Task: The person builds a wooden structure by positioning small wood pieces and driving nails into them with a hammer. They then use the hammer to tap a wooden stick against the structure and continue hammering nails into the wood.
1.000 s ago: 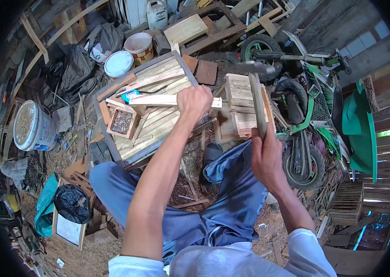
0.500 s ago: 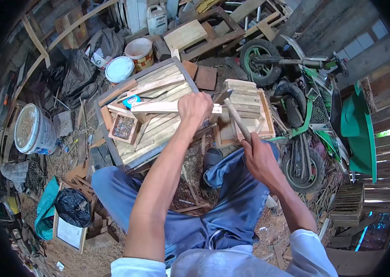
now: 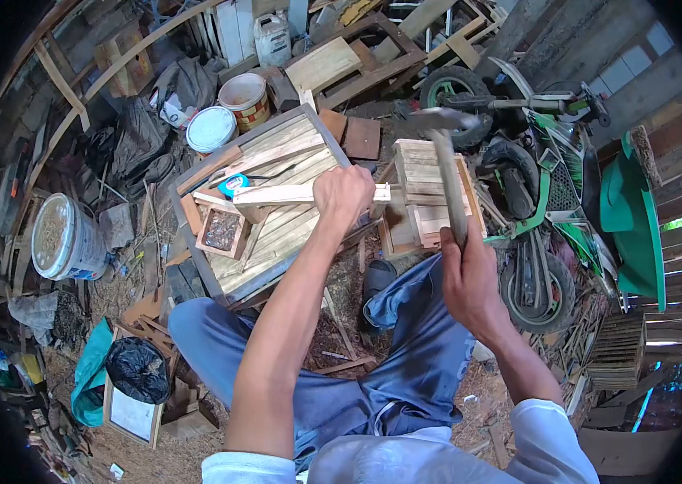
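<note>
My left hand (image 3: 343,194) is closed around a pale wooden strip (image 3: 275,194), whose short end shows past my knuckles. Gripped by its wooden handle, a hammer (image 3: 447,165) stands upright in my right hand (image 3: 468,278), its blurred metal head raised. Beneath the strip lies a slatted wooden panel (image 3: 264,256) with a dark frame. On that panel sit a blue tape measure (image 3: 234,185) and a small wooden box (image 3: 221,229) holding what look like nails. Right of my left hand is a slatted wooden crate (image 3: 428,173).
Several buckets stand at left, including a white lidded bucket (image 3: 211,129) and a larger bucket (image 3: 66,238). A small green motorbike (image 3: 547,181) is at right, beside a green plastic chair (image 3: 635,218). Scrap wood lies at the back, and wood shavings cover the floor.
My right hand has lifted the hammer, so its head is now higher and farther right of the strip. The left hand keeps its hold, and the view has shifted slightly.
</note>
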Demonstrator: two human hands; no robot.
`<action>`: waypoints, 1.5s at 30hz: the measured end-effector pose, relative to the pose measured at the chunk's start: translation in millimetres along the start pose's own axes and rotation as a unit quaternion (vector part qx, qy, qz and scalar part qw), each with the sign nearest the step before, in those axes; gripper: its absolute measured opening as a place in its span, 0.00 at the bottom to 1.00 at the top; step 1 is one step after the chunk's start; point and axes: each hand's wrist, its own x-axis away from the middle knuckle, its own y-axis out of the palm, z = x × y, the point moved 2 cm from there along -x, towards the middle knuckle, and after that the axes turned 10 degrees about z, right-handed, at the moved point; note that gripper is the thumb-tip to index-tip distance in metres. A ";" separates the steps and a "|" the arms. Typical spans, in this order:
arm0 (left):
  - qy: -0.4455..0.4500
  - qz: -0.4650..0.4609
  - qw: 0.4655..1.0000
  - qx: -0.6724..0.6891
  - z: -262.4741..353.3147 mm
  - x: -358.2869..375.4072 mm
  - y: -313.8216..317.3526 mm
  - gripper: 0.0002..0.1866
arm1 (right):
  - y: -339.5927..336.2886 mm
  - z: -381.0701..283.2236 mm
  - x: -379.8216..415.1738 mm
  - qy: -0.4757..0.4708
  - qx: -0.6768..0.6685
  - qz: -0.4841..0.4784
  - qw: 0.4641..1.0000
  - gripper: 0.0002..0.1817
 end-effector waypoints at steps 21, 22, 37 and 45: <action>0.004 0.002 1.000 -0.013 -0.9 3.8 2.1 0.25 | 13.9 22.0 9.5 -0.001 0.038 -0.019 0.999 0.11; 0.007 0.005 1.000 -0.010 -1.8 3.2 2.9 0.25 | 22.4 40.0 10.7 -0.005 0.085 -0.055 0.995 0.10; 0.012 0.019 1.000 -0.020 -4.4 5.0 6.5 0.26 | 2.8 20.7 3.2 -0.003 0.064 -0.056 0.996 0.11; 0.019 0.038 0.999 -0.029 0.2 4.1 -4.6 0.24 | 19.7 45.5 0.4 -0.021 0.083 -0.087 0.993 0.10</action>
